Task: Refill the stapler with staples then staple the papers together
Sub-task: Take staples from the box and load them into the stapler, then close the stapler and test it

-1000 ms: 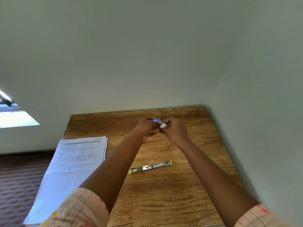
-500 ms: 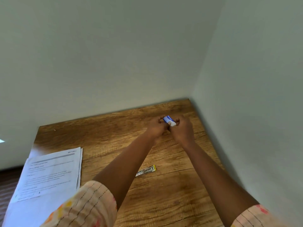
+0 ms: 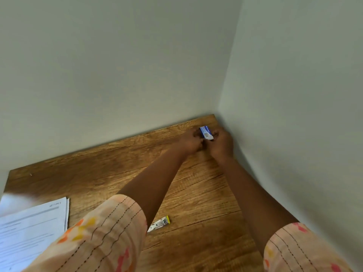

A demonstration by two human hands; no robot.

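Refill stage, early: small blue-and-white cardboard staple box [image 3: 206, 132] gripped by both hands' fingers [image 3: 196, 135] at the surface's far corner; metal yellow-tipped stapler [image 3: 159, 224] unloaded, white printed papers [image 3: 33, 224] unstapled, apparently.

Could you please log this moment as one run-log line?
left hand + right hand: holding staple box | stapler: on table, untouched | papers: unstapled

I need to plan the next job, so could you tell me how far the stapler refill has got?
Early. Nothing looks finished. Both hands, left hand and right hand, hold the small staple box. The stapler lies untouched on the table; the papers are not yet stapled.
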